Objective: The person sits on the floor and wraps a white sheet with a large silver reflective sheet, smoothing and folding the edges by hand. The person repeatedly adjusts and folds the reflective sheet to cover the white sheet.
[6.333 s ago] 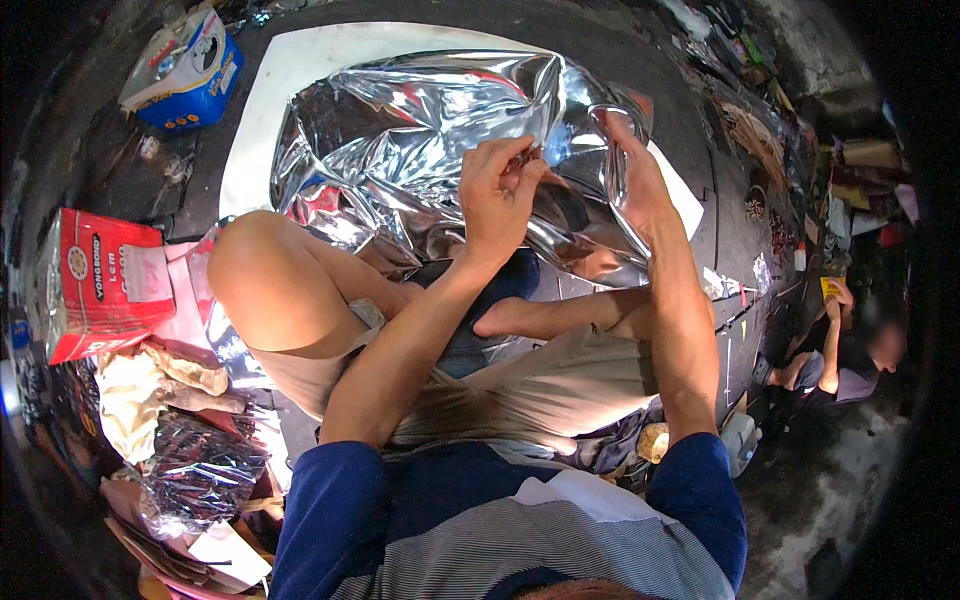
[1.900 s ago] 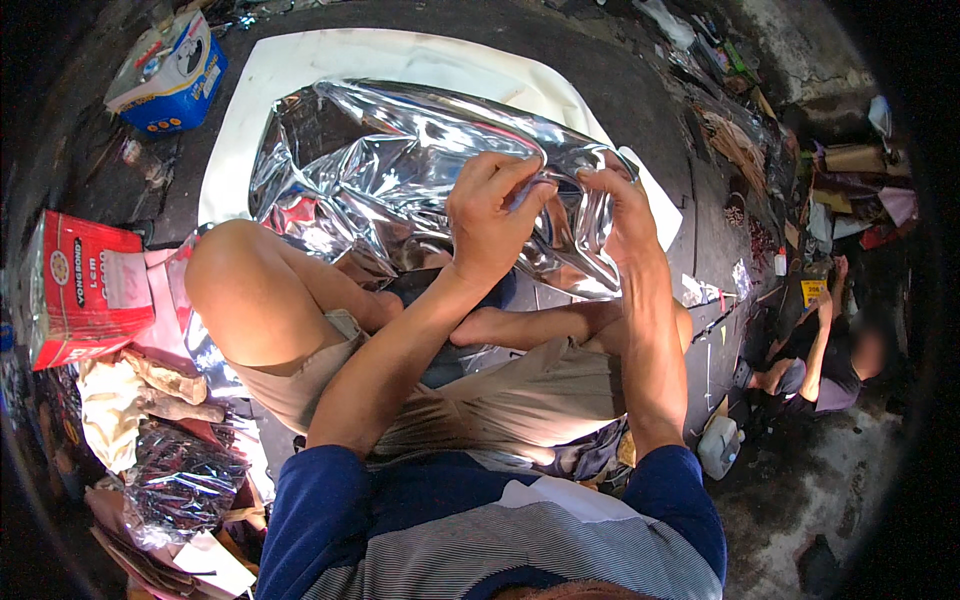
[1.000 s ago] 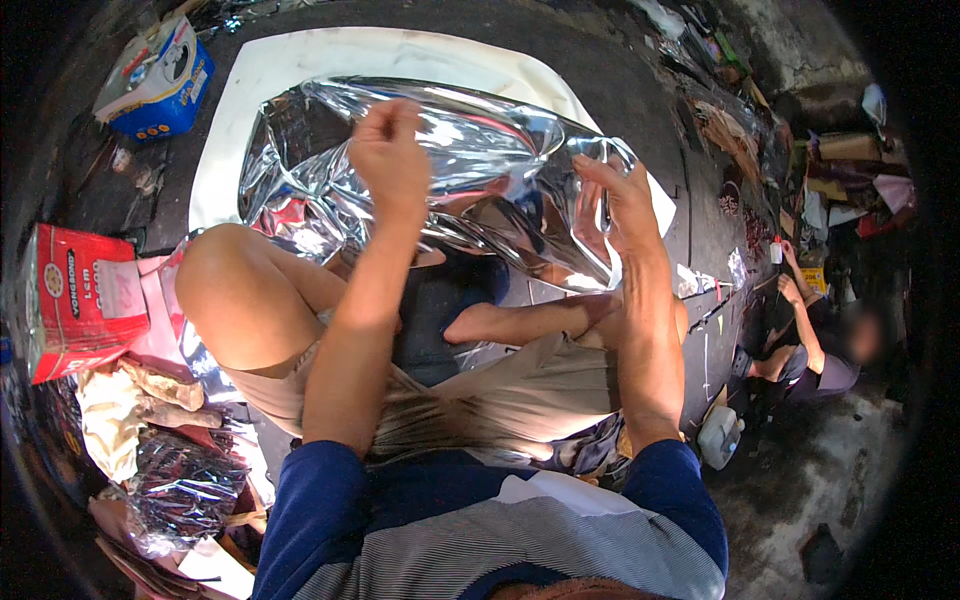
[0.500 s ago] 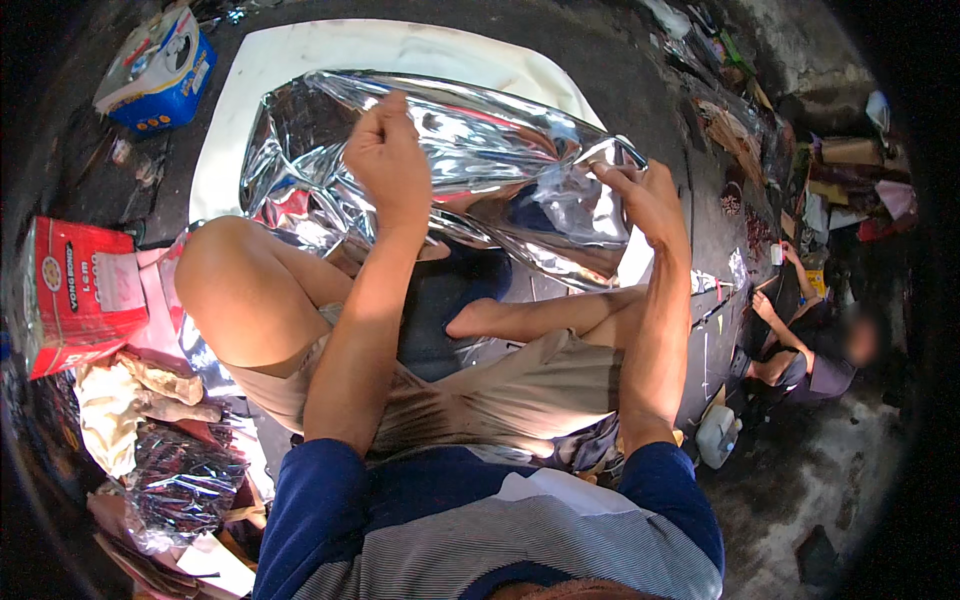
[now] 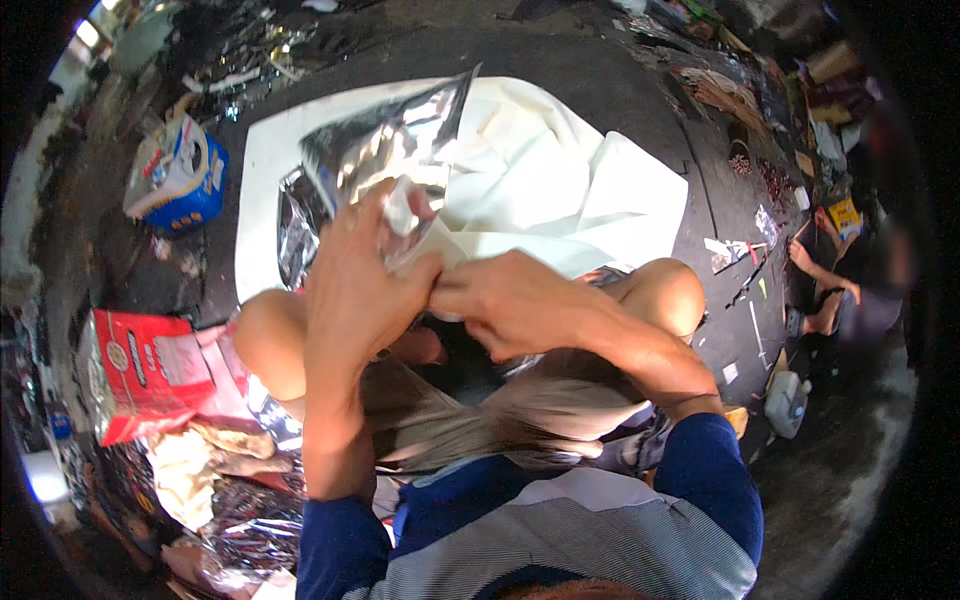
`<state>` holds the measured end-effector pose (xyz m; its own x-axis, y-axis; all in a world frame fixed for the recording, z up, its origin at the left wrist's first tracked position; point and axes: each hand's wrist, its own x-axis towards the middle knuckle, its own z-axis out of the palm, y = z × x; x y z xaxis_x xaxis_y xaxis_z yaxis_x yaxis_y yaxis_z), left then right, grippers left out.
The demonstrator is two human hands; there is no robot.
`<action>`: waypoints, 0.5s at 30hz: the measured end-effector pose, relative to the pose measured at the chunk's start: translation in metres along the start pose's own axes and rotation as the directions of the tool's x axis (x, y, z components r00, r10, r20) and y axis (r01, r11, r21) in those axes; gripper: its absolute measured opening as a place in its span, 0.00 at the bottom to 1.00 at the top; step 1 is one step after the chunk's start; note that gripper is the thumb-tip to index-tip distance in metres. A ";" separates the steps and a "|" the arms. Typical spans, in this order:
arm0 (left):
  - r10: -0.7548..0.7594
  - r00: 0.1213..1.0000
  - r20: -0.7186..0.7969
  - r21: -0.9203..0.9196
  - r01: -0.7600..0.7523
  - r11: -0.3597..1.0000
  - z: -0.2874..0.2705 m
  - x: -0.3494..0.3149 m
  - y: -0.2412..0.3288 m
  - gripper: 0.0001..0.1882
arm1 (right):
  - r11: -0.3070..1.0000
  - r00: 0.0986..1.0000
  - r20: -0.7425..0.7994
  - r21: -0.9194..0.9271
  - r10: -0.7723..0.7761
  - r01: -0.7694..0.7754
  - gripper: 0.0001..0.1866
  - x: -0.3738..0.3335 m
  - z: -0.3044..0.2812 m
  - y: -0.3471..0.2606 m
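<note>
A shiny silver foil sheet [image 5: 400,130] stands up from my left hand [image 5: 355,270], whose fingers are closed around its gathered lower part. A crumpled pale bit of it shows between thumb and fingers. My right hand [image 5: 510,300] meets the left one, its fingers curled and pressed together; what they grip is hidden. Beyond both hands a large white sheet [image 5: 560,190] lies on the floor, wrinkled and raised in folds on its right side. Another dark, shiny piece of foil [image 5: 298,225] rests on the white sheet's left part, near my left knee.
At the left are a blue and white box [image 5: 185,195] and a red bag [image 5: 150,375]. Crumpled cream cloth [image 5: 190,470] and clear plastic [image 5: 250,525] lie near my left side. Toward the right are a whitish jug [image 5: 787,405], scattered scraps and another person's arm [image 5: 825,270].
The foil, earlier stretched wide between both hands, is now bunched and upright at my left hand. My right hand has moved left to meet it. More of the white sheet shows.
</note>
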<state>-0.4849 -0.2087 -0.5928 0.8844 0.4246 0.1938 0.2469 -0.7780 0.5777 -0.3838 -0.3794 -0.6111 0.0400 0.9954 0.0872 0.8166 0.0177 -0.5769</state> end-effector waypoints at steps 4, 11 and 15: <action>-0.234 0.966 0.106 -0.056 0.241 0.969 -0.005 0.000 -0.057 0.17 | 0.997 0.982 0.183 0.050 0.054 -0.064 0.27 0.001 -0.001 -0.022; -0.246 0.916 -0.317 -0.635 -0.012 0.772 -0.063 0.003 -0.086 0.05 | 0.867 0.819 -0.292 0.099 0.494 -0.488 0.27 -0.085 -0.113 0.056; -0.139 0.824 -0.549 -0.604 -0.275 0.748 -0.084 0.019 -0.081 0.05 | 0.633 0.374 -0.560 0.391 0.740 -0.668 0.24 -0.189 -0.147 0.148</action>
<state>-0.5208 -0.0991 -0.5693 0.4773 0.7124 0.5145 -0.2978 -0.4197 0.8574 -0.1858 -0.5783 -0.5940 0.9412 0.3323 0.0603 0.2652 -0.6166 -0.7413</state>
